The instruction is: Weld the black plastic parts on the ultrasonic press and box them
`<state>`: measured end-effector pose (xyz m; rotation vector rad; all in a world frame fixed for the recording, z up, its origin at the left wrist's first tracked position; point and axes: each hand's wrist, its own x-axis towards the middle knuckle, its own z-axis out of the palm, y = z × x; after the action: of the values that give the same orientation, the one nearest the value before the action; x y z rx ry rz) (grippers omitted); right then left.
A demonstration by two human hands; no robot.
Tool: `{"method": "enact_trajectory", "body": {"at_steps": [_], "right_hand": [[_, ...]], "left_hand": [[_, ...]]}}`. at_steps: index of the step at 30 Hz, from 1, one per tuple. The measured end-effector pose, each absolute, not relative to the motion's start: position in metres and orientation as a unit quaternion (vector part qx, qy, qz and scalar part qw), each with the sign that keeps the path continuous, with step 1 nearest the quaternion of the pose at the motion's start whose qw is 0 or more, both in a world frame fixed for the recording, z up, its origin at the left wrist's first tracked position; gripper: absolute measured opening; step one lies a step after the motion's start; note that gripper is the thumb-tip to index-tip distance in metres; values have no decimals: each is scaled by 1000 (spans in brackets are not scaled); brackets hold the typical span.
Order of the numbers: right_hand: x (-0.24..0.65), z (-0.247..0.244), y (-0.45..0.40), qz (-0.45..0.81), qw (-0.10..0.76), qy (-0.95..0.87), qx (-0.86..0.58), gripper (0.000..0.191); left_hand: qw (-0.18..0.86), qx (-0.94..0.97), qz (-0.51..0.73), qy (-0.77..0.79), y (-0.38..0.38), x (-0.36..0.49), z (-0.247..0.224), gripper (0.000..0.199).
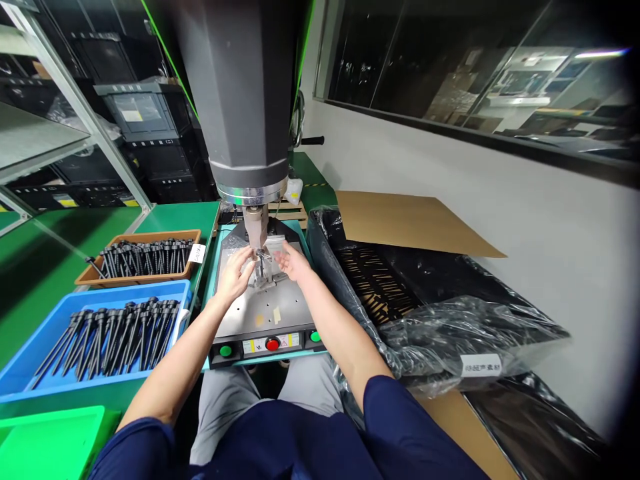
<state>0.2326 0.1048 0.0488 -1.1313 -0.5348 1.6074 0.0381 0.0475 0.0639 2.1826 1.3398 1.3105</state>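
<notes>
Both hands are at the metal fixture [265, 279] on the machine's grey base plate, directly below the narrow metal tool tip [256, 227]. My left hand [234, 275] is on the fixture's left side, thumb apart from the fingers, with nothing visible in it. On the right side is my right hand [295, 263], fingers loosely spread and turned toward the fixture; it seems to hold nothing. Small parts in the fixture are too fine to make out. Above hangs the large grey machine head [240, 100].
A blue tray [183, 293] and a brown tray [83, 280] hold many black stemmed parts at left. Nearer is a green tray [50, 443]. Green buttons [226, 351] and a red button [272, 344] line the base front. At right, a plastic-lined box [345, 300] holds dark parts beside cardboard [415, 223].
</notes>
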Motion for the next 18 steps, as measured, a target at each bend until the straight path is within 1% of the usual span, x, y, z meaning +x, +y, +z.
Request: {"method": "enact_trajectory", "body": {"at_steps": [2,6,11,15,18], "right_hand": [[232,54,115,666,542,-224,-462,23],[239,53,124,649,564,-247,-448,31],[248,42,120,644,573,-292,-414,36],[252,31,123,641,573,-325,-393,36],[251,22,127,645,566,-322,-400,36]], "left_hand": [[149,769,421,458,58,46,67,37],[172,771,386,476,69,52,73,34],[169,775,373,481,79,48,74,29],[215,781,350,471,84,41,69,37],[236,778,350,465,85,38,67,39]]}}
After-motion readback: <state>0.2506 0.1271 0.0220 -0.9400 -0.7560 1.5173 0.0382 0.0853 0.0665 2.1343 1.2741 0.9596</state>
